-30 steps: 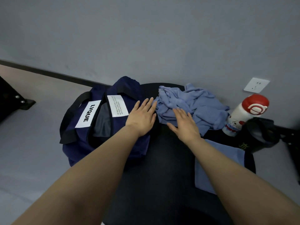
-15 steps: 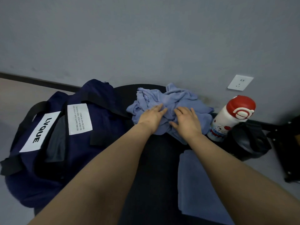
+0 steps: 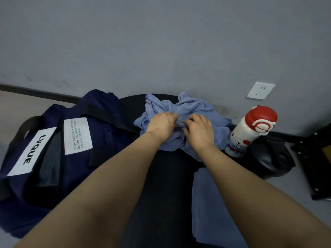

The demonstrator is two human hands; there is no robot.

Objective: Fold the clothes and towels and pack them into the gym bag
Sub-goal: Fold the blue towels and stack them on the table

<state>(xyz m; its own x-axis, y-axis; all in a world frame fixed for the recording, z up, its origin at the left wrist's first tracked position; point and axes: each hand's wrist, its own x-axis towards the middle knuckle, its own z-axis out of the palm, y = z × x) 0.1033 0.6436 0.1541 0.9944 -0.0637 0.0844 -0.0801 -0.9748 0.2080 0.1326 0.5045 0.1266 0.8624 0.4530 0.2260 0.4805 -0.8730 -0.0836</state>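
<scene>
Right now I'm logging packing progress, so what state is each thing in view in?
Crumpled blue cloth: unfolded, bunched on the black table, gripped by both hands.
Left hand: curled round the cloth.
Right hand: curled round the cloth.
Folded blue cloth: flat on the table.
Navy gym bag: open; contents not visible.
Bottle: upright, red lid closed.

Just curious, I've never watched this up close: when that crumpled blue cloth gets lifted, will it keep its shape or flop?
Likely floppy: the blue cloth lies in soft, loose folds and bunches where both hands grip it. Probably light, since it heaps up loosely rather than lying flat. Loose parts may trail toward the bottle beside it.
</scene>
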